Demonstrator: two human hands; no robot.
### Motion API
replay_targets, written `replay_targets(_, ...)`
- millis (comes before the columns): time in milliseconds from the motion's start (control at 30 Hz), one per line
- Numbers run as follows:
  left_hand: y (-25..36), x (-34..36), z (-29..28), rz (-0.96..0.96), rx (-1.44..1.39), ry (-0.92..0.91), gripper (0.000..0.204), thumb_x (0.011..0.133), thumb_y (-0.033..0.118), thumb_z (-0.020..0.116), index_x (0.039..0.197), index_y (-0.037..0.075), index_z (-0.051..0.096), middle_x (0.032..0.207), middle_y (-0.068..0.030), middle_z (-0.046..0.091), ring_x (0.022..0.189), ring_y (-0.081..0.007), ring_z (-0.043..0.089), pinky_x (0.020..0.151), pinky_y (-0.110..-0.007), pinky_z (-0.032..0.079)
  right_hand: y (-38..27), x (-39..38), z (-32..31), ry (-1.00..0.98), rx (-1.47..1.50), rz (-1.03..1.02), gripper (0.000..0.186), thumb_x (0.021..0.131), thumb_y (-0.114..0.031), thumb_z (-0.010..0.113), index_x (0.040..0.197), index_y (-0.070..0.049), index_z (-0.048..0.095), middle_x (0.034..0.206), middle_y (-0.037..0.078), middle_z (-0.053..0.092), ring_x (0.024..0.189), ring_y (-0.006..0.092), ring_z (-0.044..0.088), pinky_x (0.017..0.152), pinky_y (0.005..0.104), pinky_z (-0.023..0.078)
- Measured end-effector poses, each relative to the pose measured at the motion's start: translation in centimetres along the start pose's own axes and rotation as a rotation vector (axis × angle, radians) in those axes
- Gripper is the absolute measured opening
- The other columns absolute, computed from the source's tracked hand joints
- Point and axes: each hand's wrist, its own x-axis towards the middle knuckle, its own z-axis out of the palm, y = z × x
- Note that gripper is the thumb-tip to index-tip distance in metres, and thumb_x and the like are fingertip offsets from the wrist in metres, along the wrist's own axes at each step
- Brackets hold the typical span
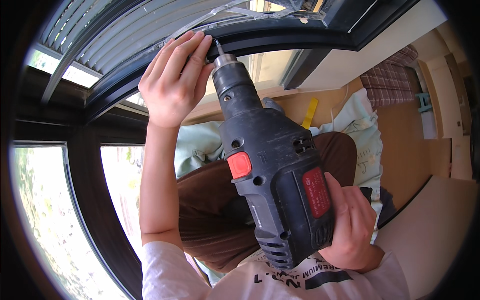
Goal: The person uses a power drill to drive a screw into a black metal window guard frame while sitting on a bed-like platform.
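My right hand [350, 227] is wrapped around the rear of a black power drill [270, 155] with a red button on its side. The drill points away from me, and a thin metal bit [219, 48] sticks out of its chuck [225, 60]. The bit's tip meets or nearly meets the dark window frame [275, 40]; whether a screw sits there is too small to tell. Just left of the bit, my left hand [172, 82] rests on the frame with its fingers stretched out. Its thumb is partly hidden beside the chuck.
Beyond the frame are a metal hinge arm [215, 12] and grey louvres [107, 42]. My crossed legs in brown trousers [210, 210] are under the drill, on a pale green cloth [367, 145]. A yellow strip [310, 112] lies past my knee. Window panes [50, 210] stand at left.
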Motion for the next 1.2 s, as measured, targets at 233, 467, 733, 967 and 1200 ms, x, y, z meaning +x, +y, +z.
replay_targets(233,-0.2,-0.3,0.1,0.004,-0.019,0.001,0.038,0.077,0.017,0.084,0.114,0.008,0.081,0.113,-0.0036,0.077,0.110,-0.0227,0.075,0.099,-0.038,0.061,0.1,0.5,0.1,0.013,-0.027,-0.001,0.063,0.065,0.005,0.065,0.127,0.016,0.066,0.085,0.014,0.063,0.072,0.0253,0.062,0.061,0.0357,0.051)
replay_targets(467,-0.2,-0.3,0.0,-0.006,-0.035,-0.001,0.037,0.078,0.016,0.083,0.114,0.008,0.082,0.113,-0.0032,0.077,0.110,-0.0225,0.075,0.098,-0.038,0.061,0.2,0.4,0.5,0.023,-0.057,-0.011,0.064,0.065,0.001,0.064,0.128,0.015,0.066,0.088,0.013,0.064,0.077,0.0249,0.064,0.063,0.0350,0.051)
replay_targets(733,0.1,-0.1,-0.2,-0.031,-0.057,-0.021,0.037,0.079,0.017,0.084,0.114,0.009,0.081,0.114,-0.0039,0.077,0.109,-0.0232,0.075,0.097,-0.037,0.061,0.8,-0.1,0.7,0.076,0.009,-0.009,0.075,0.058,-0.005,0.069,0.131,0.014,0.065,0.091,0.013,0.065,0.079,0.0272,0.066,0.067,0.0368,0.053)
replay_targets(967,0.6,0.6,-1.2,-0.095,-0.085,-0.115,0.040,0.081,0.006,0.085,0.122,0.010,0.081,0.120,-0.0057,0.078,0.116,-0.0249,0.074,0.099,-0.037,0.060,5.0,-4.4,-3.5,0.021,0.810,0.420,0.061,0.069,-0.002,0.079,0.128,0.007,0.067,0.102,0.017,0.073,0.090,0.0270,0.073,0.079,0.0370,0.057)
replay_targets(1200,1.3,1.4,-1.8,-0.210,-0.162,-0.232,0.043,0.081,0.000,0.085,0.124,0.006,0.080,0.126,-0.0090,0.076,0.118,-0.0266,0.073,0.103,-0.038,0.058,17.6,-21.6,-1.7,-0.418,1.975,0.981,0.066,0.073,-0.009,0.075,0.135,0.009,0.058,0.107,0.029,0.074,0.087,0.0345,0.076,0.065,0.0376,0.060)
